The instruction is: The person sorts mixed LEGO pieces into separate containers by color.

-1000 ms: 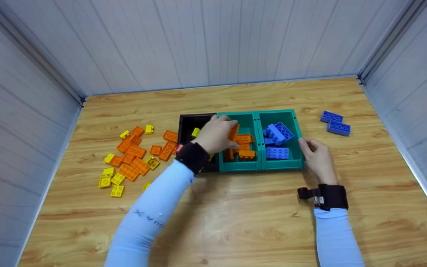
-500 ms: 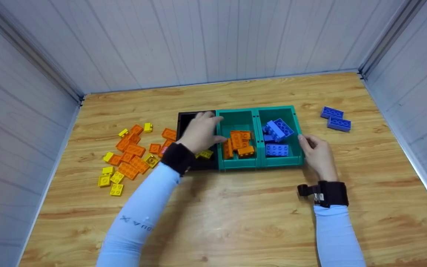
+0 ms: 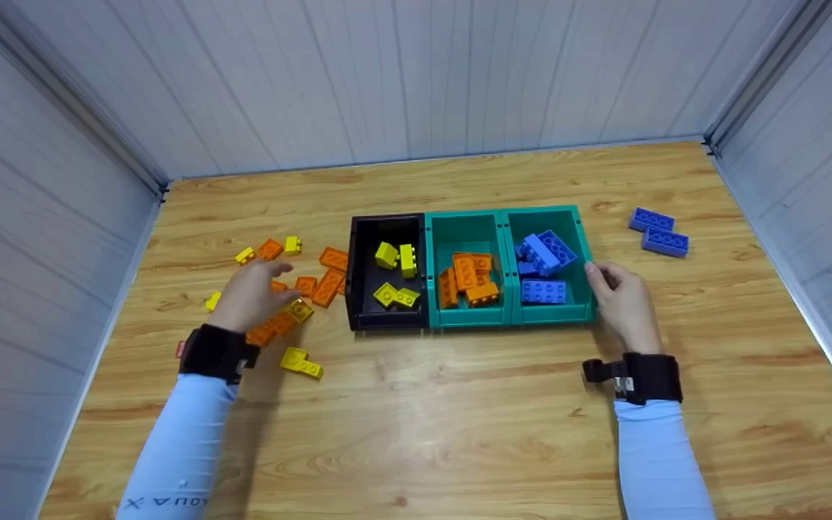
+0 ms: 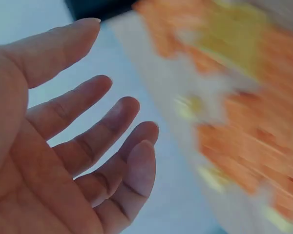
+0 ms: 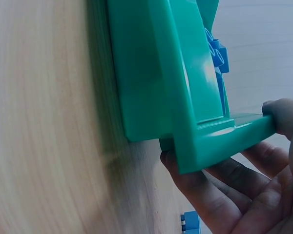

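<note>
Right hand (image 3: 625, 307): pinched the rim of the right green bin (image 3: 552, 314).
Left hand (image 3: 248, 296): hung over loose orange bricks (image 3: 327, 287), fingers loosely spread, holding nothing (its wrist view was blurred).
Right green bin: contained blue bricks (image 3: 544, 292).
Middle green bin (image 3: 468, 318): contained orange ones.
Black bin (image 3: 389, 321): contained yellow bricks (image 3: 407, 261).
Table (image 3: 459, 433): loose yellow bricks (image 3: 302, 363) lay leftward; two blue bricks (image 3: 665, 242) lay right.

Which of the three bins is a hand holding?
The green bin with blue bricks, at the right end: the right hand grips its outer side. No hand touches the middle bin, with orange bricks, or the black bin.
</note>
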A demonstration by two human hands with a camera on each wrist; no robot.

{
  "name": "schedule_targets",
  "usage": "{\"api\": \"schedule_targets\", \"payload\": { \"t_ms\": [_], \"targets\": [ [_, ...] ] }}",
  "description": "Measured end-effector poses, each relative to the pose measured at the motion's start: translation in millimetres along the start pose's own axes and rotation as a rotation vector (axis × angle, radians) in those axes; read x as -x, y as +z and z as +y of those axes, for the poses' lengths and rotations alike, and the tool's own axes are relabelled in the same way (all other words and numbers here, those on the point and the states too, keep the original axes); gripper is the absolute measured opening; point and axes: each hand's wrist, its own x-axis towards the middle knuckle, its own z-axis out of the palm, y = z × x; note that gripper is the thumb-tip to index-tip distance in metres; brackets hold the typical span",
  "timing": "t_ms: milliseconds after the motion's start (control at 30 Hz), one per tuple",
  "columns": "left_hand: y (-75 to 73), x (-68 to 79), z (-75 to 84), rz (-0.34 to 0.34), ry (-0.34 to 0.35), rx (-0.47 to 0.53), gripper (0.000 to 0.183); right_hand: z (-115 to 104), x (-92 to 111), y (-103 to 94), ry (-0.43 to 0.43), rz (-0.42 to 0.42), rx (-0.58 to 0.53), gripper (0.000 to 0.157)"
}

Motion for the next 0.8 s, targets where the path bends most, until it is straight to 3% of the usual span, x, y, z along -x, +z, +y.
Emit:
{"api": "schedule_targets", "payload": {
  "t_ms": [133,233,533,700,800],
  "targets": [
    [7.2,7.4,-29.7,-0.046,-0.066,-0.001,0.051,2,0,-0.5,-0.007,0.007,-0.001,0.060],
    [13.0,12.7,-39.0,-0.054,-0.089,0.011,0.052,2,0,-0.3,-0.004,0.003,-0.009,0.060],
    [28.5,25.5,-31.3,-0.031,-0.129,-0.016,0.073,-2,1,-2.0,0.009,-0.020,-0.022,0.064],
    [39.7,22.1,-30.7,0.031,-0.054,-0.061,0.060,-2,0,-1.6,0.004,-0.016,-0.017,0.063],
    [42.9,19.0,-34.2,0.054,-0.037,-0.038,0.060,-1,0,-0.3,0.002,-0.011,-0.013,0.061]
  ]
}}
